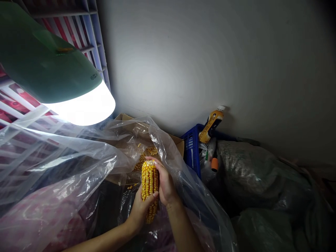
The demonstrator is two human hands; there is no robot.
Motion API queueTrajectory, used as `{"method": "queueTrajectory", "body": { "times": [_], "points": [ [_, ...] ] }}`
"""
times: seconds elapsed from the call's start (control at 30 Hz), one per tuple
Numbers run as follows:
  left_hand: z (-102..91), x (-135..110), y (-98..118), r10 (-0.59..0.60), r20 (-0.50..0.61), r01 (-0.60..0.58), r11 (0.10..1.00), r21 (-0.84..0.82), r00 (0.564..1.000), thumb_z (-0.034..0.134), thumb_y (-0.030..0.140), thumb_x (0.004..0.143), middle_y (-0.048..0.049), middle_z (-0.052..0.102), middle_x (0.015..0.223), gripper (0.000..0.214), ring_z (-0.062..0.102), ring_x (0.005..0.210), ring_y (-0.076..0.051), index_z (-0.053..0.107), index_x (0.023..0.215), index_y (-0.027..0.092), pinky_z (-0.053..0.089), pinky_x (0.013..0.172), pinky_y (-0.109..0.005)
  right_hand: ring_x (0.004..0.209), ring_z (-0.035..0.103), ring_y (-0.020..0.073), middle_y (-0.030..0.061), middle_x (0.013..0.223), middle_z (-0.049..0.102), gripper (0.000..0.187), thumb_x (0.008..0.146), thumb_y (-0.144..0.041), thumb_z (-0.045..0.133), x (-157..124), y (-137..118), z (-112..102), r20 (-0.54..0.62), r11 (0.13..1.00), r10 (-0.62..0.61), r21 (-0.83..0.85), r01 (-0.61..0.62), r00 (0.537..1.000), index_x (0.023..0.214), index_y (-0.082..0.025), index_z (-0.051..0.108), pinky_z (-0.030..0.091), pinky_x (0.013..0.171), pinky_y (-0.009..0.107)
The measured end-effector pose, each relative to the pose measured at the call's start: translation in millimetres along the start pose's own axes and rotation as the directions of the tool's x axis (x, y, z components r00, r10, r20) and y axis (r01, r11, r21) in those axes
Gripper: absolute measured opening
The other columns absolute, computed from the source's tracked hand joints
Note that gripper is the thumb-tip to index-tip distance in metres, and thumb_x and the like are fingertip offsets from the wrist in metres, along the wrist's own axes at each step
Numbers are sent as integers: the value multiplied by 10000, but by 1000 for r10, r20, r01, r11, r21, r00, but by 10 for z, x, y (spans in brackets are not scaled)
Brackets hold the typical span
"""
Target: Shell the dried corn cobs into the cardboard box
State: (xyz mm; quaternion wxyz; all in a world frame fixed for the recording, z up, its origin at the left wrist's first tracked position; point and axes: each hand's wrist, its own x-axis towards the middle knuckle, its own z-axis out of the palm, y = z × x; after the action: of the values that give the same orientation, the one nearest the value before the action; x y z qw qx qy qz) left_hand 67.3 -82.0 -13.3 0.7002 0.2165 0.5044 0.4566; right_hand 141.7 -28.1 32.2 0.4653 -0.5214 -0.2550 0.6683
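1. My left hand (140, 210) grips the lower corn cob (149, 189), fingers closed, thumb pressed on the kernels.
2. My right hand (165, 182) curls over the cob's upper end, fingers closed.
3. Kernels cover most of the cob; I judge it mid-handling.
4. Loose kernels (145, 159) lie just beyond, in a clear plastic bag (165, 140) inside a cardboard box (176, 142).
5. Farther: a blue plastic crate (191, 150), a plastic drink bottle (211, 125), and dark green sacks (246, 171).

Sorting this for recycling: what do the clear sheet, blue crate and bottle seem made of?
The clear crinkled sheet looks like thin plastic film: glossy, creased, see-through. The blue slotted crate seems moulded plastic, with a smooth sheen. The yellow-labelled bottle is probably plastic, though a printed label hides much.
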Motion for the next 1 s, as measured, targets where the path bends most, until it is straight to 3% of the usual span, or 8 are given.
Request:
{"method": "queueTrajectory", "body": {
  "times": [0.13, 0.33, 0.5, 0.77, 1.0],
  "points": [
    [31, 8, 25, -27, 18, 28, 999, -20, 999, 684, 394, 587, -102, 652, 910, 594, 579, 955, -292, 544, 1090, 112, 472, 795, -366, 1048, 495, 191, -4, 1120, 583, 385, 761, -297, 426, -4, 8, -31, 34, 1000, 7, 15, -8, 999, 1113, -249, 572, 349, 922, 305],
    [29, 9, 50, -2, -38, 0, 999, -46, 999, 686, 420, 537, -113, 643, 972, 600, 591, 919, -296, 570, 1042, 119, 486, 763, -361, 1158, 419, 191, -18, 1247, 499, 434, 796, -285, 435, -27, 43, -8, 65, 978, -92, -181, 102, 994, 1226, -264, 493, 285, 980, 286],
    [6, 14, 22, 53, -48, -54, 999, -9, 997, 667, 423, 559, -119, 631, 1007, 597, 567, 977, -302, 559, 1059, 117, 457, 830, -365, 1187, 380, 177, -6, 1268, 466, 406, 840, -294, 404, -48, 53, 29, 73, 939, -155, -299, 170, 985, 1240, -258, 465, 253, 999, 275],
    [-6, 18, -17, 82, -76, -80, 997, 23, 994, 667, 420, 579, -122, 622, 1035, 590, 581, 950, -282, 550, 1075, 120, 455, 830, -356, 971, 504, 180, 13, 1151, 535, 346, 828, -324, 410, -20, 102, 33, 67, 961, -109, -246, 122, 992, 1143, -238, 525, 351, 888, 291],
    [67, 37, 81, 67, -52, -65, 997, 35, 996, 688, 382, 583, -119, 626, 1015, 578, 584, 950, -278, 529, 1079, 131, 461, 817, -359, 1128, 445, 205, -6, 1219, 525, 398, 785, -277, 434, 0, -47, -43, 114, 972, -94, -204, 116, 989, 1169, -250, 535, 312, 956, 305]
  ]
}}
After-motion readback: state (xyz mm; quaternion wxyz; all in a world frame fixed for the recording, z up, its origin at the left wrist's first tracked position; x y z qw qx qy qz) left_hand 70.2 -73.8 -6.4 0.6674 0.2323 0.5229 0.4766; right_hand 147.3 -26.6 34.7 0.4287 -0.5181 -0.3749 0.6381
